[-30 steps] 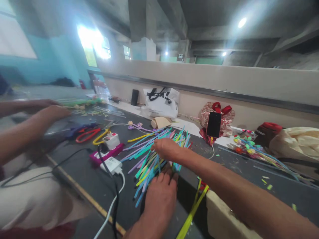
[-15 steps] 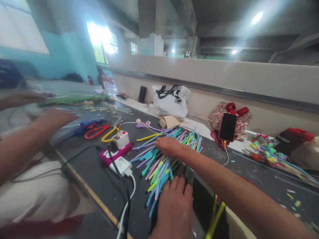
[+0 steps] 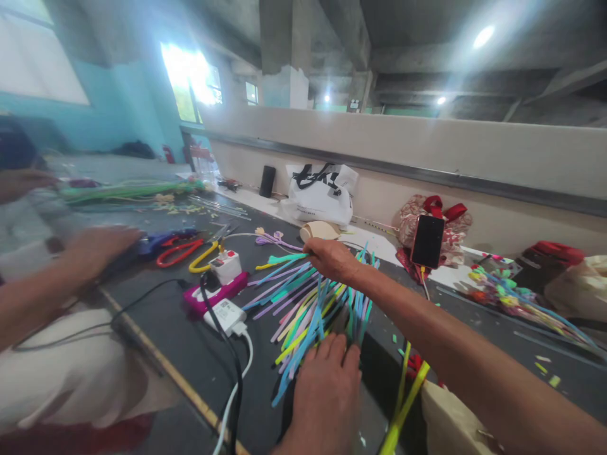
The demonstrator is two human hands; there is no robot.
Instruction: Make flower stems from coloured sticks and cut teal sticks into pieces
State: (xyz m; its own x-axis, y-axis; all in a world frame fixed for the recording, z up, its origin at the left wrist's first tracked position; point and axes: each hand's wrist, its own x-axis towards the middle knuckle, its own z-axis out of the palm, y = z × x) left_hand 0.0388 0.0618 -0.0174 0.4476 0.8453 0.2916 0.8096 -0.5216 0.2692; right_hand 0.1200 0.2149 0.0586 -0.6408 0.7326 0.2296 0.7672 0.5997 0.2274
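A loose pile of colourful pipe cleaners (image 3: 303, 316) in blue, purple, yellow, pink and green lies spread on the dark table. My right hand (image 3: 334, 259) is closed above the pile's far side, pinching a green pipe cleaner (image 3: 286, 258) whose end sticks out to the left. At the near edge of the pile my left hand (image 3: 329, 379) rests palm down, its fingers stretched forward and touching the nearest stems. Below my right forearm, yellow stems (image 3: 406, 404) stick up near the table's front edge.
Left of the pile sit a magenta power strip (image 3: 193, 303), a white charger (image 3: 226, 316) and cables. Scissors with red handles (image 3: 179, 251) lie beyond. A co-worker's arm (image 3: 71, 265) reaches in from the left. A phone (image 3: 427, 241) leans on a patterned bag at the back.
My right hand has lifted slightly and drawn a green pipe cleaner up from the pile. My left hand stays on the near edge. The co-worker's hand has moved down and left.
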